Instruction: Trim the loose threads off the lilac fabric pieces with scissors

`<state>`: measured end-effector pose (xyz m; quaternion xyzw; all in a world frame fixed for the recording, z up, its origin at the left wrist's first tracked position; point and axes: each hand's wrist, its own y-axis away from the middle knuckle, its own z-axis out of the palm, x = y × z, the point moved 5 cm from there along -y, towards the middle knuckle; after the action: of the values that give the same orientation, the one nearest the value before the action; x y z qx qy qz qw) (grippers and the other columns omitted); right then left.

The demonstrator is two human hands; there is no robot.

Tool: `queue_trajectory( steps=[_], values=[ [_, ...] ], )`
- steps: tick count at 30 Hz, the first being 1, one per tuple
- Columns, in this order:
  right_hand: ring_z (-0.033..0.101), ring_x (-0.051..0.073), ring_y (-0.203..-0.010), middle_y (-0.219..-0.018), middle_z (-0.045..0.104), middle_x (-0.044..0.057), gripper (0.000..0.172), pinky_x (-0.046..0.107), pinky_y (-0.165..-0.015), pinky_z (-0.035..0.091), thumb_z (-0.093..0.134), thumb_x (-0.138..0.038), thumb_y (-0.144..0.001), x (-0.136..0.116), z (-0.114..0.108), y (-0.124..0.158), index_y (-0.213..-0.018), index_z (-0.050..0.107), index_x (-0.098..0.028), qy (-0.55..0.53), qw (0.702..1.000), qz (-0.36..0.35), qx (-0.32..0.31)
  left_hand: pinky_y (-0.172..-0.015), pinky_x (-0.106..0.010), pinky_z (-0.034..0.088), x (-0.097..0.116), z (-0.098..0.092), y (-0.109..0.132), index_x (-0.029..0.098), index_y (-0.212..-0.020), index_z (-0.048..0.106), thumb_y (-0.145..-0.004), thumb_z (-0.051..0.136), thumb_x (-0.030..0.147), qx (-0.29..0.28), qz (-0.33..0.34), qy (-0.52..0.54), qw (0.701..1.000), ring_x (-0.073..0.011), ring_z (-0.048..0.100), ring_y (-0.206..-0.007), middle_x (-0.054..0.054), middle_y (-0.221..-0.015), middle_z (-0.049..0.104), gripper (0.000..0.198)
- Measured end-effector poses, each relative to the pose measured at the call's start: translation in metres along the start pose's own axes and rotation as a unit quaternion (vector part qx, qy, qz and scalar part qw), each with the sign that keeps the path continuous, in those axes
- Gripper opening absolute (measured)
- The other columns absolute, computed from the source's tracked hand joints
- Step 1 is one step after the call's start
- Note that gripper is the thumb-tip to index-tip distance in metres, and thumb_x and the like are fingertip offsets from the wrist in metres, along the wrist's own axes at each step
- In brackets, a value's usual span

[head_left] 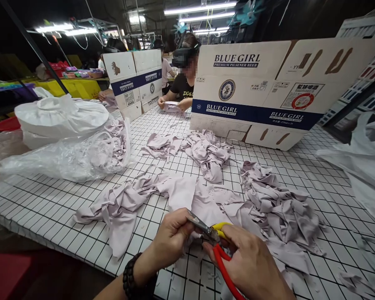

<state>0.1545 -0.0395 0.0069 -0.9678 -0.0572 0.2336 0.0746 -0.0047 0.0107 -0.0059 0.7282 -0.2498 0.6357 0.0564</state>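
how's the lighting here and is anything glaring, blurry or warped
Head view: the overhead tube lights glare white against a dark background; head view: the clear plastic bag catches bright glints; head view: the scissors look fairly sharp; head view: the gridded tabletop looks stretched toward the edges.

Right carton (256,89): BLUE GIRL, PREMIUM PILSENER BEER | left carton (133,86): BLUE GIRL | black shirt (178,86): DOL…, rest hidden

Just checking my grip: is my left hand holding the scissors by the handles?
No, the right hand holds the scissors by the handles.
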Motion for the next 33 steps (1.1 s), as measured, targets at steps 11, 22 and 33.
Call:
queue_trajectory(
  steps=[11, 22, 33],
  values=[
    [0.039, 0.011, -0.043, -0.049, 0.041, -0.006, 0.045, 0.022, -0.043, 0.027, 0.06, -0.048, -0.081, 0.003, 0.005, -0.001, -0.057, 0.031, -0.023, -0.005, 1.0, -0.014, 0.014, -0.063, -0.024, 0.041, -0.001, -0.002, -0.001, 0.015, -0.069, 0.068, -0.093, 0.052, 0.032, -0.005, -0.006, 0.018, 1.0, -0.014, 0.053, -0.064, -0.003, -0.066, 0.06, 0.034],
    [0.033, 0.01, -0.045, -0.05, 0.037, -0.006, 0.04, 0.024, -0.044, 0.026, 0.062, -0.037, -0.078, 0.004, 0.014, -0.004, -0.055, 0.033, -0.023, -0.081, 0.997, -0.004, -0.017, -0.063, -0.025, 0.04, -0.004, -0.002, 0.0, 0.015, -0.067, 0.068, -0.092, 0.054, 0.044, -0.008, -0.035, 0.07, 0.997, -0.0134, 0.05, -0.063, -0.003, -0.065, 0.057, 0.042],
    [0.049, 0.014, -0.063, -0.07, 0.054, -0.004, 0.03, 0.024, -0.058, 0.042, 0.077, -0.037, -0.068, 0.027, 0.045, -0.021, -0.086, 0.058, -0.022, -0.329, 0.929, 0.134, -0.099, -0.067, -0.026, 0.041, -0.012, -0.006, -0.002, 0.015, -0.07, 0.064, -0.092, 0.051, 0.049, 0.022, -0.083, 0.105, 0.991, -0.0139, 0.05, -0.066, -0.002, -0.07, 0.053, 0.043]
  ],
)
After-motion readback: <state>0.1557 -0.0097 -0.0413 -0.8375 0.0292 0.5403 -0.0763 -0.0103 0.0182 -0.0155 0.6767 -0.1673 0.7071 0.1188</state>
